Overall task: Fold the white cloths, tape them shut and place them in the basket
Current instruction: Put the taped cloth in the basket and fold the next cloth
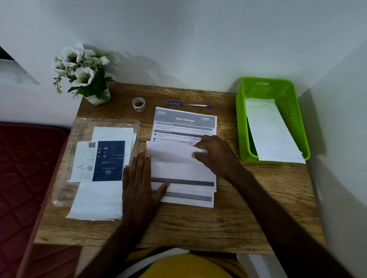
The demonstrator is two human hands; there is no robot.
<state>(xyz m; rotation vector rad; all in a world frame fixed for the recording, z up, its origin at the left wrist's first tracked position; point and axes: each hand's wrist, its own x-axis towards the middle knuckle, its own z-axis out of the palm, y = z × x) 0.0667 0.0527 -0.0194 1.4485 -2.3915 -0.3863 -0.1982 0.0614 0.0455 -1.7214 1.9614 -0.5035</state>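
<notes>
Mid-fold on the white cloth [181, 172], spread over a printed sheet [185, 122] at the middle of the wooden table [250, 201]. Left hand [141, 179] flat, fingers straight, pressing the cloth's left edge — likely an anchor against sliding. Right hand [214, 155] pinching the far edge, turning it toward the body. One folded cloth [270, 131] already leaning in the green basket [240, 113] at right. Tape roll [138, 104] waiting near the flower pot [96, 99] — untouched. More cloths [98, 200] stacked on the left.

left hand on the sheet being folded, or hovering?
Touching. The head view shows the left hand lying flat with straight fingers, its thumb on the left edge of the white folded sheet, no gap visible.
</notes>
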